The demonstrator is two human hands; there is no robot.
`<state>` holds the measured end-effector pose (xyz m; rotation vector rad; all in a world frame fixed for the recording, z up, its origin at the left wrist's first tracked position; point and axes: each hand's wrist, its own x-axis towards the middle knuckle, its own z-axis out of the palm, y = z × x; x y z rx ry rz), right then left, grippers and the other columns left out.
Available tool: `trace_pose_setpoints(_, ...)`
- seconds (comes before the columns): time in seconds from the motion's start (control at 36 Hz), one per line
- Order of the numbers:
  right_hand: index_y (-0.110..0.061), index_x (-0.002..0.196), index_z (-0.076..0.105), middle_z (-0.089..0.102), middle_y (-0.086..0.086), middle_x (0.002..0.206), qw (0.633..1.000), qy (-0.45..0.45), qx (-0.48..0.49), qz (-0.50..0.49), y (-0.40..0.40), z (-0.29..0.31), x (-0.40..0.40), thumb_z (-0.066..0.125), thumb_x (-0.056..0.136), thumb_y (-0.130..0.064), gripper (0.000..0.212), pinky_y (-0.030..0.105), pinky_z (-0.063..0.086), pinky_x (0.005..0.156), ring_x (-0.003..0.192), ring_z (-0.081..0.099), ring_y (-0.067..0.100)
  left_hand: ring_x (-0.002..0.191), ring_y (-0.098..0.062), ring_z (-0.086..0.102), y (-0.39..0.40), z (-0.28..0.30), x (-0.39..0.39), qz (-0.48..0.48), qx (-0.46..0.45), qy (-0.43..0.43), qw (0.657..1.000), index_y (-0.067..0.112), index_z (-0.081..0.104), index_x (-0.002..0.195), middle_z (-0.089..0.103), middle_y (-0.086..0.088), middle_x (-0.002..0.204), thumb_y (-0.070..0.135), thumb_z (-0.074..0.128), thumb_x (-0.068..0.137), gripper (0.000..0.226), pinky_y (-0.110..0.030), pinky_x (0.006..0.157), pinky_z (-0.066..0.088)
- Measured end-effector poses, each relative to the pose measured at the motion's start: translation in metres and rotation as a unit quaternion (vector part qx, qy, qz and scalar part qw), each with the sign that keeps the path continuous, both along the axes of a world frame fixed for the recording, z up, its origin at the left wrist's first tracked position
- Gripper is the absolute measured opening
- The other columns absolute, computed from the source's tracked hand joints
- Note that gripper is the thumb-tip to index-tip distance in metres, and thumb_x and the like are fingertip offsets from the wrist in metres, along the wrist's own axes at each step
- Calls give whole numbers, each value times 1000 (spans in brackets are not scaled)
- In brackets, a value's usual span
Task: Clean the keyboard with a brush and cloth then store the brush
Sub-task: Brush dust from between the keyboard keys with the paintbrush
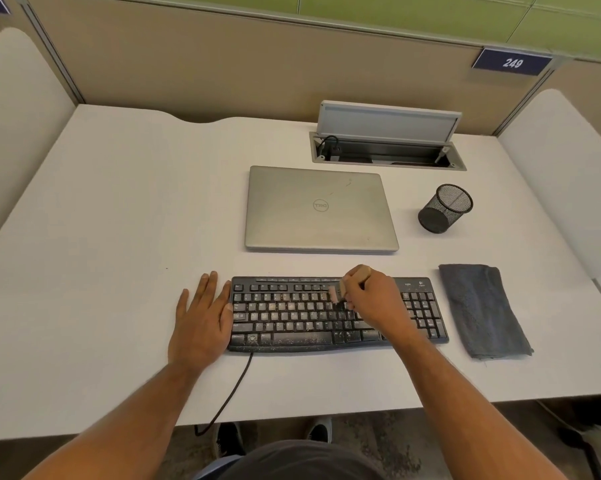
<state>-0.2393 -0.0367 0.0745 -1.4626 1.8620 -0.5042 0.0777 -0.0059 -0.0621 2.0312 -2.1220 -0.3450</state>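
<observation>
Keyboard (pixel 326 315) runs left-right; right hand (pixel 371 299) grips brush (pixel 340 289), bristles down mid-board. Dusty keys lie leftward. Left hand (pixel 202 320), fingers flat, braces left edge.

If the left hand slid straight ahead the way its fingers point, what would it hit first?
Probably nothing: the left hand points up the bare white desk, passing left of the closed silver laptop, toward the beige partition.

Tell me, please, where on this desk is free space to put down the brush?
The desk is bare left of the laptop and of the left hand. A narrow strip lies between keyboard and cloth. The right side is crowded: pen cup, cable box, right hand holding the brush.
</observation>
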Motion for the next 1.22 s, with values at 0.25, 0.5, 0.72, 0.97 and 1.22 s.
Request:
trace_pose_setpoints(0.25,-23,94,69,75,-2,77,1000,-12,-17,-20,0,0,2,49,105,-29,24,43,64,75,72,74,16,158,-16,6,0,0,0,0,0,5,1000,21,28,161,15,-2,170,45,6,102,67,-50,127,9)
trace_pose_setpoints(0.5,-21,93,71,77,0,75,999,-43,-7,-25,-4,2,0,54,105,-23,21,42,65,74,65,74,12,158,-17,7,0,-2,1,-1,-1,2,1000,21,28,161,16,-2,170,45,6,102,67,-50,127,10)
trace_pose_setpoints(0.72,-12,85,72,75,3,70,1000,-17,16,-5,-4,1,5,53,105,-23,30,43,65,71,61,73,14,158,-16,8,0,-2,1,-2,-3,6,1000,22,30,160,17,-3,169,43,9,103,65,-51,127,11)
trace_pose_setpoints(0.97,-11,87,73,76,6,72,998,-36,47,4,-7,0,3,56,105,-22,27,45,66,72,61,73,18,158,-15,5,0,-2,2,-3,-1,5,1000,22,28,161,16,-2,170,44,8,103,65,-51,127,10)
trace_pose_setpoints(1.22,-11,89,72,75,3,72,999,-32,30,6,-2,-1,7,53,106,-23,27,34,63,66,58,71,11,158,-14,2,0,-1,1,-1,6,2,1000,23,26,162,14,-1,170,45,5,102,67,-49,127,7)
